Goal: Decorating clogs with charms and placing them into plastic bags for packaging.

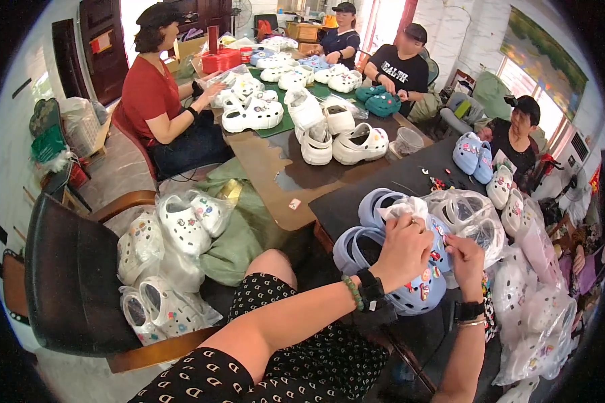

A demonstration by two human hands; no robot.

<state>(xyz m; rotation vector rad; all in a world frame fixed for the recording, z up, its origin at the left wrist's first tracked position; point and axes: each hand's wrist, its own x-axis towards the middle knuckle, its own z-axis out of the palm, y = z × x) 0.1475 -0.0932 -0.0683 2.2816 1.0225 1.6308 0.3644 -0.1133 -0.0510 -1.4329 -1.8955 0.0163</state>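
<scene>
A pair of light blue clogs (420, 303) with colourful shoe charms on the uppers rests on the dark table in front of me. My left hand (408, 243) reaches over the clogs, its fingers closed on a white crumpled wad (403, 207) by the far clog's opening. My right hand (465, 257) is at the toe side of the same clog. Its thumb and fingertips pinch together next to the charms; what they hold is too small to tell. Clogs in clear plastic bags (469, 215) lie just beyond both hands.
Bagged white clogs (534, 316) hang over the table's right side; more fill the black armchair (74, 269) at left. White clogs (359, 143) stand on the brown table (262, 161) ahead. Loose charms (438, 183) lie on the dark tabletop. Several people sit around the tables handling clogs.
</scene>
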